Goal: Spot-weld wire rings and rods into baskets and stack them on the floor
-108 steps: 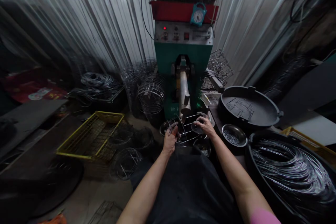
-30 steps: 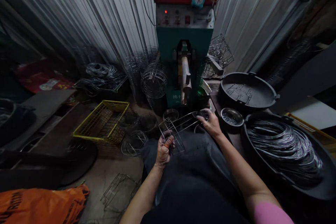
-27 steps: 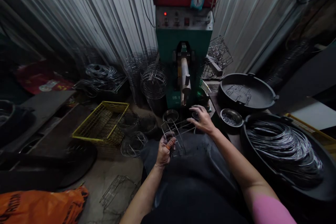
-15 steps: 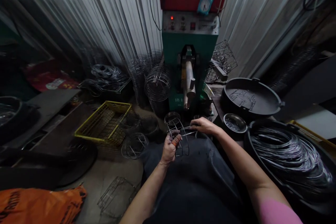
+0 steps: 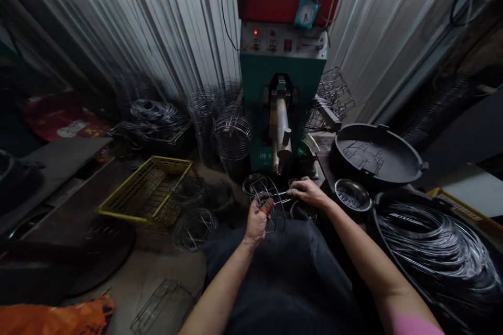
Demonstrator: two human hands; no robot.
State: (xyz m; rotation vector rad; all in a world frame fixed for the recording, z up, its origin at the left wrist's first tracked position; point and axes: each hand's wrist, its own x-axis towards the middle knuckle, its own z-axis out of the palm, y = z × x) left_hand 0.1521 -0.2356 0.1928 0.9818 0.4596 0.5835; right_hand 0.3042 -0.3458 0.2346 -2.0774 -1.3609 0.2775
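Note:
Over my lap, my left hand (image 5: 258, 220) is closed around a wire frame (image 5: 282, 217) made of bent metal rods with a rounded outline. Something orange wraps one digit of this hand. From the right, my right hand (image 5: 308, 192) pinches the end of thin metal rods (image 5: 281, 198) that reach across to the frame. Whether those rods are joined to the frame cannot be made out. Just beyond both hands, the metal arm (image 5: 283, 136) of a green machine (image 5: 257, 91) points down toward me. A round bowl (image 5: 255, 183) sits behind the frame.
At right are a black pan of wire rings (image 5: 436, 241), a small bowl of metal pieces (image 5: 352, 194) and a large dark pan (image 5: 379, 152). A yellow crate (image 5: 147, 188) and round wire baskets (image 5: 195, 229) lie left. A wire rack (image 5: 159, 303) is on the floor.
The view has tilted and shifted slightly, so the surroundings sit a little lower and further left. Both hands keep their grip, and the wire frame has turned slightly.

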